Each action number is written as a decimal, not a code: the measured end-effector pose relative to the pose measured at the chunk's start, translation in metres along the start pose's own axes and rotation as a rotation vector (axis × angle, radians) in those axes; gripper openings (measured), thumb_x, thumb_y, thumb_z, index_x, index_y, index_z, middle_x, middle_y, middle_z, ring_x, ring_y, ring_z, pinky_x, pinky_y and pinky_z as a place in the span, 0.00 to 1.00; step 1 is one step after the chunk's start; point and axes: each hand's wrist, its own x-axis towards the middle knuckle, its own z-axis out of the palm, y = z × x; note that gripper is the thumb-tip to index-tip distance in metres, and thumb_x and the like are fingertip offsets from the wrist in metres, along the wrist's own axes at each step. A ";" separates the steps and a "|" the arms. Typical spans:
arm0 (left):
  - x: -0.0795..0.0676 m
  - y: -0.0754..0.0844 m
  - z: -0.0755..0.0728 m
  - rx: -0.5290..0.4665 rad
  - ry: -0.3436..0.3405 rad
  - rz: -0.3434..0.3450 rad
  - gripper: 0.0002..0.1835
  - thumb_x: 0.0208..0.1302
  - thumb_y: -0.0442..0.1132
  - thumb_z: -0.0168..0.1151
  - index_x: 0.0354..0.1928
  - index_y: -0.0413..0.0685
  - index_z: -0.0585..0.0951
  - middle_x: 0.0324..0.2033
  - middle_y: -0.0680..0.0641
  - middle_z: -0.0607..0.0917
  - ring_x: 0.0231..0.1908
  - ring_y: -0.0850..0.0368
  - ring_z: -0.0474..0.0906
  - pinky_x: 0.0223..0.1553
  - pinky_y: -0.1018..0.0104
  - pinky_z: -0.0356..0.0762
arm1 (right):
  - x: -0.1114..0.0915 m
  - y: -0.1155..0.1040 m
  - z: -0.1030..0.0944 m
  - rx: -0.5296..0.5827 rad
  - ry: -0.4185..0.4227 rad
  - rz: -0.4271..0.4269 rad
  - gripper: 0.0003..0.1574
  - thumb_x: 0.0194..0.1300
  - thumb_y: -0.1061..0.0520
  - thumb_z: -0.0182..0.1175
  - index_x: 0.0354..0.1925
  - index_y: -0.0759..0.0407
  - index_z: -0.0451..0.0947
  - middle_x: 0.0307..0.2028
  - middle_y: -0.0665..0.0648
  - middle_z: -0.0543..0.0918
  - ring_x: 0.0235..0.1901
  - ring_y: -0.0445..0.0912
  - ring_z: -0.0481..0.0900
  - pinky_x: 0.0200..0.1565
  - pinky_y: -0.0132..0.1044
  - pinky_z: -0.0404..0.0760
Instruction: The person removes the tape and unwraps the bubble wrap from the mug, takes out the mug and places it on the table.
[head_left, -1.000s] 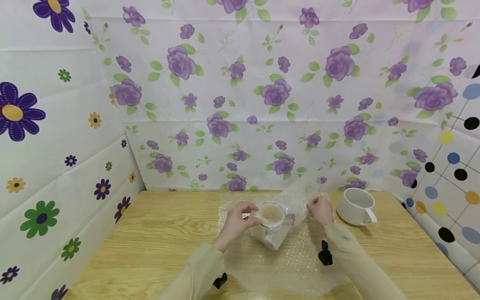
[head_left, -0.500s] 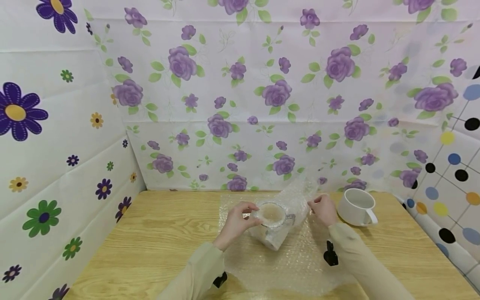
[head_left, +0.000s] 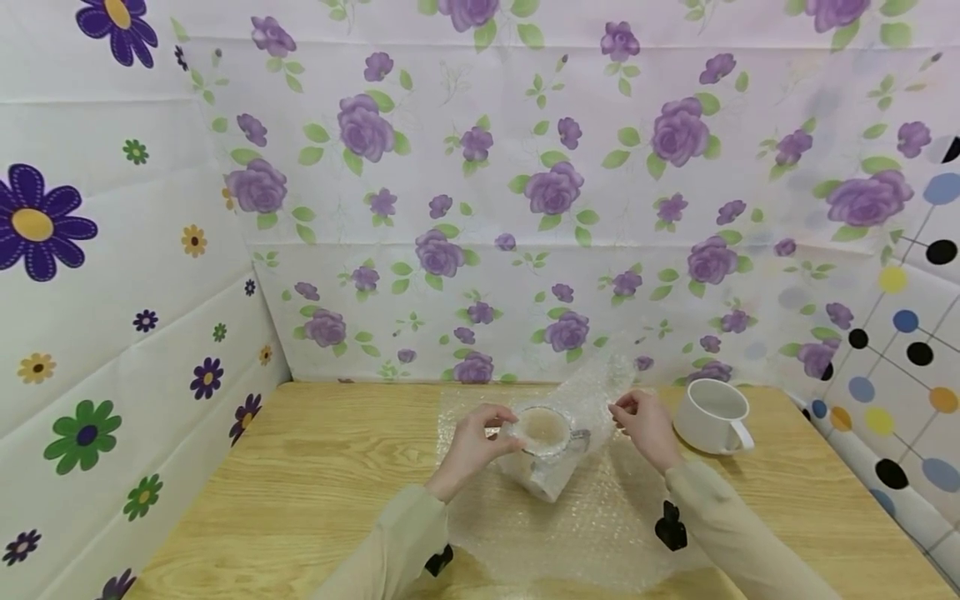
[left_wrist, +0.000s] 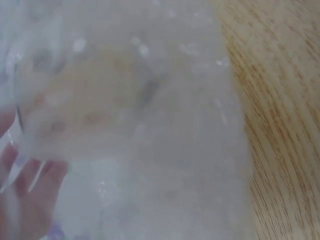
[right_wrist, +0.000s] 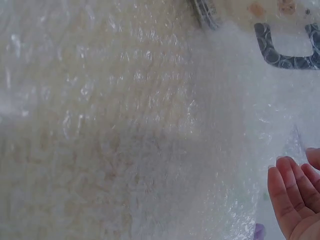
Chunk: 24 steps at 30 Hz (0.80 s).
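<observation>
A cream mug (head_left: 543, 429) with a dark handle (right_wrist: 272, 55) sits in the bubble wrap (head_left: 577, 533); the plastic covers part of it. My left hand (head_left: 480, 435) grips the mug at the left of its rim, thumb and fingers on either side. Seen from the left wrist, that hand (left_wrist: 37, 197) is partly behind blurred plastic. To the right of the mug, my right hand (head_left: 649, 427) is beside a raised flap of the wrap. In the right wrist view its fingers (right_wrist: 289, 182) are loosely bent, with the thumb apart and nothing pinched.
A white mug (head_left: 711, 417) stands at the back right, just beyond my right hand, its handle facing front right. Bubble wrap spreads across the middle of the wooden table (head_left: 330, 475). Flowered sheets (head_left: 510, 167) close off the back, with patterned sheets on both sides.
My right hand has shifted slightly right and towards me, and its fingers have loosened by the raised flap. The left hand and the wrapped mug have stayed in place.
</observation>
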 end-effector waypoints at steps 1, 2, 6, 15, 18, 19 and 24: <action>0.000 0.000 0.000 0.000 0.001 0.002 0.14 0.49 0.26 0.67 0.39 0.28 0.76 0.41 0.32 0.75 0.43 0.34 0.70 0.42 0.42 0.71 | -0.001 -0.001 0.000 0.000 0.002 -0.006 0.08 0.60 0.64 0.58 0.32 0.71 0.73 0.24 0.62 0.78 0.22 0.49 0.78 0.26 0.41 0.79; 0.000 0.000 0.000 0.000 0.000 0.001 0.14 0.49 0.26 0.67 0.39 0.28 0.76 0.41 0.32 0.75 0.43 0.34 0.70 0.42 0.42 0.71 | -0.001 -0.002 0.001 0.002 0.009 -0.013 0.07 0.60 0.64 0.59 0.32 0.70 0.73 0.24 0.61 0.78 0.23 0.50 0.78 0.26 0.39 0.79; 0.001 -0.006 0.001 -0.011 0.004 -0.002 0.15 0.48 0.26 0.67 0.39 0.28 0.76 0.42 0.32 0.75 0.44 0.34 0.70 0.42 0.42 0.70 | -0.006 -0.007 0.004 0.010 0.042 -0.088 0.06 0.60 0.62 0.60 0.32 0.67 0.76 0.25 0.56 0.79 0.26 0.50 0.78 0.27 0.35 0.78; 0.009 -0.041 0.005 0.016 0.014 -0.010 0.16 0.48 0.33 0.70 0.40 0.37 0.78 0.43 0.41 0.77 0.44 0.41 0.72 0.42 0.49 0.73 | -0.021 -0.016 0.015 0.043 0.086 -0.241 0.07 0.59 0.55 0.62 0.32 0.59 0.78 0.29 0.51 0.80 0.30 0.45 0.77 0.30 0.33 0.77; 0.009 -0.043 0.005 0.014 0.015 0.008 0.16 0.47 0.33 0.70 0.40 0.37 0.78 0.43 0.41 0.77 0.44 0.40 0.72 0.41 0.48 0.73 | -0.025 -0.017 0.017 0.053 0.096 -0.265 0.06 0.58 0.56 0.63 0.31 0.58 0.79 0.29 0.49 0.80 0.30 0.44 0.77 0.31 0.33 0.77; 0.009 -0.043 0.005 0.019 0.015 0.006 0.16 0.47 0.33 0.70 0.40 0.37 0.78 0.43 0.41 0.77 0.44 0.40 0.72 0.41 0.48 0.74 | -0.026 -0.017 0.017 0.056 0.098 -0.283 0.05 0.58 0.56 0.63 0.31 0.57 0.79 0.29 0.49 0.79 0.30 0.43 0.77 0.31 0.34 0.77; 0.009 -0.041 0.005 0.054 0.008 -0.024 0.16 0.49 0.35 0.70 0.40 0.39 0.79 0.43 0.44 0.77 0.44 0.45 0.73 0.41 0.54 0.74 | -0.032 -0.014 0.020 0.086 0.062 -0.396 0.04 0.57 0.59 0.64 0.33 0.56 0.79 0.31 0.47 0.79 0.32 0.43 0.77 0.35 0.35 0.78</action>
